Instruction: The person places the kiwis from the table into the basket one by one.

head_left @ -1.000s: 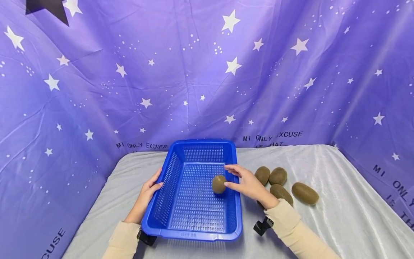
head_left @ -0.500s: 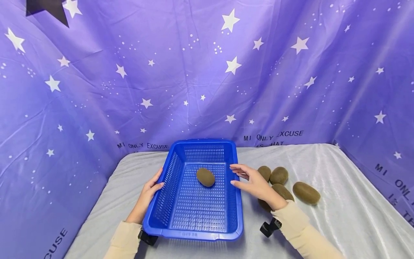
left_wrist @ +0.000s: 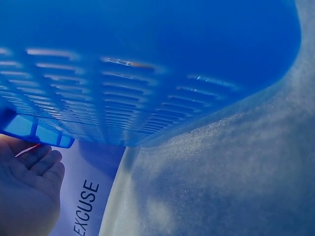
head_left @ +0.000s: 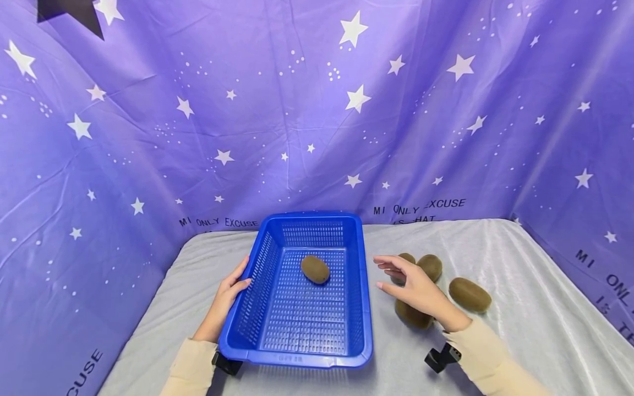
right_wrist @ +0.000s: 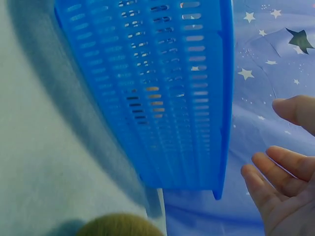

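Head view: wide-fingered right hand [head_left: 417,286] before kiwifruit [head_left: 412,316], left hand [head_left: 225,296] round blue basket [head_left: 297,359] edge, starry curtain [head_left: 297,118] behind

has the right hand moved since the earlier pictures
Yes. In the head view, the right hand has moved right, from reaching over the basket to beyond its right edge.

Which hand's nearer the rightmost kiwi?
Right. Right hand is left of the rightmost kiwi, apart; left hand is across the blue basket, at its left rim.

The purple curtain [head_left: 317,121] repeatedly reads "MI ONLY EXCUSE" in black capitals.
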The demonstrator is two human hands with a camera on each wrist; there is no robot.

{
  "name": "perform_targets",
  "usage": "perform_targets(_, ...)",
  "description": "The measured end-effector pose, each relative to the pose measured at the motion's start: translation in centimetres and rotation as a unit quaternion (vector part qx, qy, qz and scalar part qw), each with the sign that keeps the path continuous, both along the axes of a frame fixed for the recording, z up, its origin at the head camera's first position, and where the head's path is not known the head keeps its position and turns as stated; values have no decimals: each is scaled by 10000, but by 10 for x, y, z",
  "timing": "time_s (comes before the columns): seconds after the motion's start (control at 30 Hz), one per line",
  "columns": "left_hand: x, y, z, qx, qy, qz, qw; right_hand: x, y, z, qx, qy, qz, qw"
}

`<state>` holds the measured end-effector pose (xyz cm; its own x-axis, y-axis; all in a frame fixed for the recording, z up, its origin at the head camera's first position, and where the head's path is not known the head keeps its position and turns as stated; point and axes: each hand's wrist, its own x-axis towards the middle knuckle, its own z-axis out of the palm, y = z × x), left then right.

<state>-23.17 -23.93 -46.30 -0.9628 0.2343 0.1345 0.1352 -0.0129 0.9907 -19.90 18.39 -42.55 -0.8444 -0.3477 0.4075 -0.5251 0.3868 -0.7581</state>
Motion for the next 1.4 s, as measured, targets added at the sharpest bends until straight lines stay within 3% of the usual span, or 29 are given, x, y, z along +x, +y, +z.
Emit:
perform_targets(0.17, 0, 0, 0, 73, -8, -37, 10000, 6, 13, -1, -69, 382, -35, 9992)
perform_targets(0.4, 3, -1, 2, 238, -420, -136, 9987, 16, 33, -5, 74, 163, -342, 9993)
perform_targets(0.8, 4, 1, 4, 117, -245, -89, 9996, 25, 62, -11, 109, 269, -877, 9957)
perform_targets(1.07, 4, 0, 3, 211, -404, -157, 9988, 33, 84, -18, 593, 353, -1581, 9850)
perform_targets(1.4, 5, 0, 4, 235, -466, -138, 9985, 38, 106, -24, 693, 427, -1986, 9767)
